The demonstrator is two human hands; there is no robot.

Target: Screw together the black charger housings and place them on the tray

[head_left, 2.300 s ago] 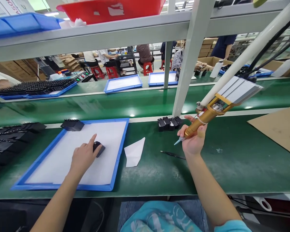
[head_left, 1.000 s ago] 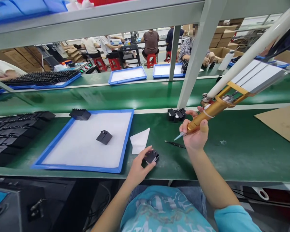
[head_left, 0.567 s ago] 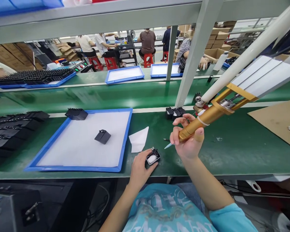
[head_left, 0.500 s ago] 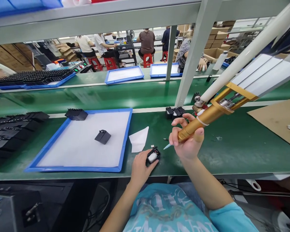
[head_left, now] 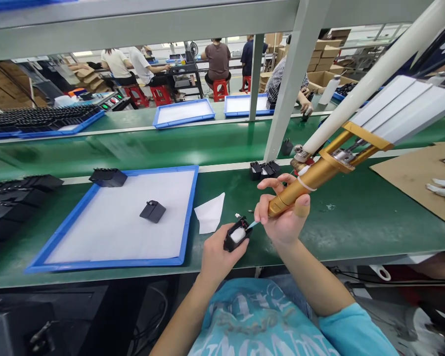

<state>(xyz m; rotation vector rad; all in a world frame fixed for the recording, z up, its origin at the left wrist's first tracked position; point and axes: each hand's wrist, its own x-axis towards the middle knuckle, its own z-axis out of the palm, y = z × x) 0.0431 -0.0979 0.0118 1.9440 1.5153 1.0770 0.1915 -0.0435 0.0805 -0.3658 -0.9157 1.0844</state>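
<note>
Black plastic part (head_left: 236,235) sits gripped in your left hand (head_left: 217,257) just above the green table (head_left: 341,222); your right hand (head_left: 285,222) fingers wrap the gold tool (head_left: 300,190), its tip touching the part.

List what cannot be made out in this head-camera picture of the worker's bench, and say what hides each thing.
- Underside of the small black part: covered by the left hand that holds it.
- Tip of the gold tool in the right hand: too small to tell whether it touches the part.
- Far end of the white tube: cut off by the top edge.
- Black parts by the post: too small for detail.
</note>
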